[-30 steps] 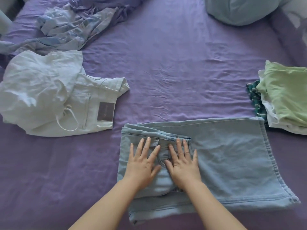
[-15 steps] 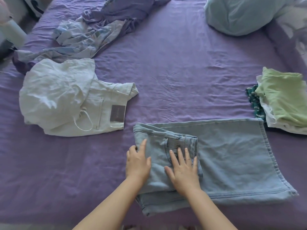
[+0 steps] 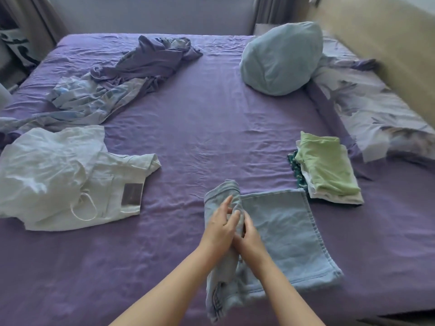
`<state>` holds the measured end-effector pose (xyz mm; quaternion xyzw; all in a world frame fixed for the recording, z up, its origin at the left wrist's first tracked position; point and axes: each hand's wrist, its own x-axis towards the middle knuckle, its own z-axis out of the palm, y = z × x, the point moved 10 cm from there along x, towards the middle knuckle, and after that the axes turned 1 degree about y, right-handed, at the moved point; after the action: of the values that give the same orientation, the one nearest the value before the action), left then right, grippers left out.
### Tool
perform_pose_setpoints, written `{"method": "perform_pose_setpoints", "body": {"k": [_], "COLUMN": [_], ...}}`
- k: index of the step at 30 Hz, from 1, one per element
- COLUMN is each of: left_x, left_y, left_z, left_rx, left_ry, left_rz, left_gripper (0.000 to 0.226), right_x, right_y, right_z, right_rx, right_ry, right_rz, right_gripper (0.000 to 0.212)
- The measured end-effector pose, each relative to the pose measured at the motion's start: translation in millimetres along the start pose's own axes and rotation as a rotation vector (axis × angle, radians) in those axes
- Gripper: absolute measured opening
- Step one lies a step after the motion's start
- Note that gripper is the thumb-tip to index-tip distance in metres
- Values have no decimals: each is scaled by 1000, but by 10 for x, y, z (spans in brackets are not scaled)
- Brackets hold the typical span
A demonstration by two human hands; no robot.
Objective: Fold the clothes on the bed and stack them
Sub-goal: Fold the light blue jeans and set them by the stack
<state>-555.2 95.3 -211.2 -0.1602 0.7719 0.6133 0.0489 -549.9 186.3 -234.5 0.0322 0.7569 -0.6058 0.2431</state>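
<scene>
Bed [image 3: 211, 142]: purple sheet, creased; it carries every garment listed below.
Light blue jeans [image 3: 282, 231]: at 6 o'clock on the bed, partly folded. The right portion lies flat on the sheet; the left portion is gathered into a raised ridge running from 12 to 6 o'clock.
Folded stack [image 3: 327, 170]: at 3 o'clock, just beside the far right corner of the jeans. A green garment lies on top, white layers sit beneath it, and a dark teal patterned piece shows at the left edge.
White garments [image 3: 58, 175]: at 9 o'clock, unfolded; a crumpled white top lies over pale trousers with a brown waistband patch and a loose drawstring.
Purple and pale blue heap [image 3: 122, 78]: at 11 o'clock, crumpled and unfolded.
Light blue pillow [image 3: 282, 60]: at 1 o'clock, upright and bulging.
Floral bedding [image 3: 381, 118]: at 2 o'clock, along the right edge of the bed.
Left hand [image 3: 220, 225]: forearm enters from 6 o'clock; fingers extended toward 12 o'clock, laid against the left side of the denim ridge, thumb toward the other hand.
Right hand [image 3: 249, 241]: forearm enters from 5 o'clock; fingers curled around the denim ridge from the right, gripping it, touching the left hand.
</scene>
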Motion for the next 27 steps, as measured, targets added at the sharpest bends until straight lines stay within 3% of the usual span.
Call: {"method": "perform_pose_setpoints", "body": {"k": [2, 5, 8, 11, 16, 22, 27], "left_x": [27, 69, 141, 189, 170, 206, 330], "left_y": [116, 300, 452, 489, -6, -514, -799], "left_z": [217, 516, 707, 1027, 1577, 1843, 1818], "left_rx": [-85, -119, 145, 516, 1003, 1263, 1281], "left_ry": [-19, -44, -24, -105, -333, -407, -340], "left_rz": [-30, -2, 120, 254, 217, 179, 142], "left_gripper": [49, 43, 44, 49, 59, 70, 64], "right_x": [32, 80, 161, 253, 368, 554, 607], "right_y": [-48, -125, -195, -113, 310, 858, 1110], "right_z": [-309, -752, -1250, -1717, -2169, -2385, -2335], "right_rx": [-41, -112, -273, -443, -603, -714, -860], "right_ry": [50, 50, 81, 137, 225, 298, 294], "right_rz": [13, 31, 56, 105, 169, 193, 80], "right_gripper": [70, 70, 68, 63, 61, 72, 80]}}
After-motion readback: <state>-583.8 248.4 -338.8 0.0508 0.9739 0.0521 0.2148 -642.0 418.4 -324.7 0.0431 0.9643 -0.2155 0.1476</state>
